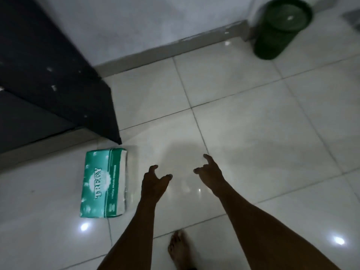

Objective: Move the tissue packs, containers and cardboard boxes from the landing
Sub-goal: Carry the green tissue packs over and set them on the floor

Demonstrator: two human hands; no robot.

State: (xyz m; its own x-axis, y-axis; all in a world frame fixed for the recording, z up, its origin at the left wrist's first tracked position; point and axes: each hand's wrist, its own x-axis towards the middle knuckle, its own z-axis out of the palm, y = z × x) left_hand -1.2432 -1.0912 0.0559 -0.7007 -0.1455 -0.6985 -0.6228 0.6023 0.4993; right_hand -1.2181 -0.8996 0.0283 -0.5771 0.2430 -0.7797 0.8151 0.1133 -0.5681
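Both my hands reach out empty over a glossy white tiled floor (253, 123), left hand (154, 181) and right hand (209, 172) with fingers loosely spread. One tissue pack (104, 183), soft green-and-white plastic, lies flat at lower left, just beside my left hand, not yet lifted. A round dark green bin (280, 30) stands upper right. No cardboard boxes show, so I judge little remains here.
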